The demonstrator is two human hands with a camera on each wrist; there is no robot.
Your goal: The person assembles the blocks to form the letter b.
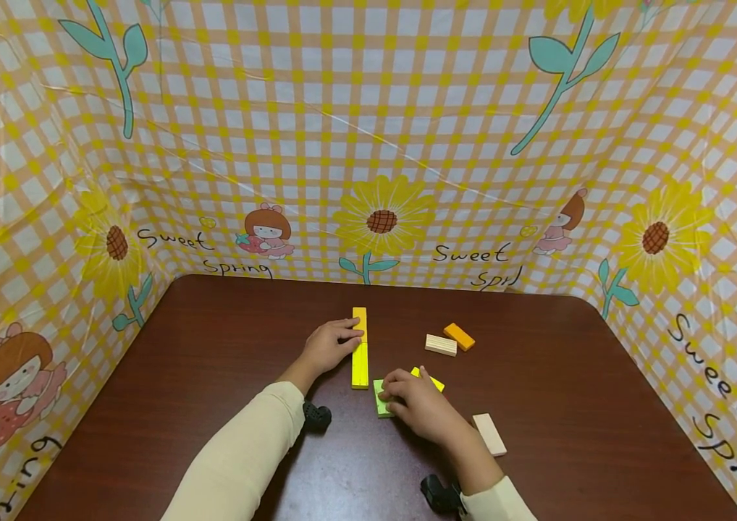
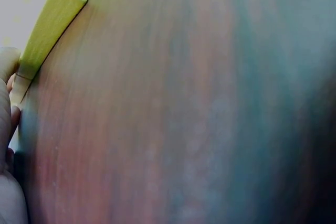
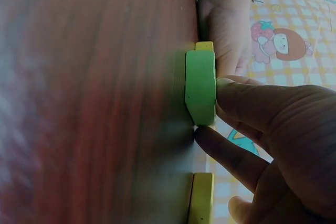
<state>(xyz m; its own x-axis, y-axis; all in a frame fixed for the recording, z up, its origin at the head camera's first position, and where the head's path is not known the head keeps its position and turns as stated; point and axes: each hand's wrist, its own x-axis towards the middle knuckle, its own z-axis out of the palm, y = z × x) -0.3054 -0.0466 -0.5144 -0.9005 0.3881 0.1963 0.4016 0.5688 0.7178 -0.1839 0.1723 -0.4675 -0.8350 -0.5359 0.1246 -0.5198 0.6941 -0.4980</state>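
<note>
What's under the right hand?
The right hand pinches a green block on the table; a yellow block peeks out beyond it. Anything else beneath is hidden.

Right hand hides most of green block; tabletop blurred.

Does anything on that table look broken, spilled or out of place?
Nothing looks broken or spilled. Two yellow blocks lie end to end in a neat line under the left hand, while the other blocks lie scattered at odd angles: an orange, two pale, and a green one in the right hand.
</note>
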